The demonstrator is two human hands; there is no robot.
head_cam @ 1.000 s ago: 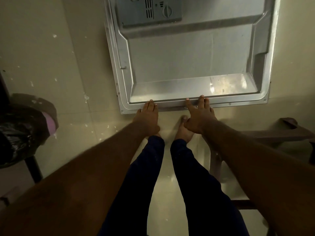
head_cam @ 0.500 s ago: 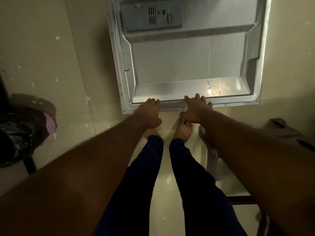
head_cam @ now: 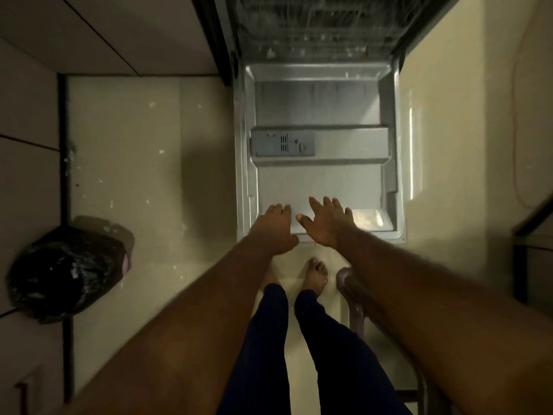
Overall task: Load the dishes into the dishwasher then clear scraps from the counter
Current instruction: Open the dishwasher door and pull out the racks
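Pale floor [head_cam: 134, 145]; left hand [head_cam: 273, 232], right hand [head_cam: 324, 223] over door [head_cam: 320, 181].

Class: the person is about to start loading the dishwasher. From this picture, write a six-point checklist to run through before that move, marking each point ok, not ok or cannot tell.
1. Dishwasher door open, inner face up: ok.
2. Left hand holds nothing: ok, fingers at the door's front edge.
3. Right hand holds nothing: ok, fingers spread over the door.
4. Rack has free space: cannot tell, dark and blurred.
5. Dishes within reach: cannot tell, none in view.
6. Black bin bag apart from the door: ok, it sits on the floor off to the left.
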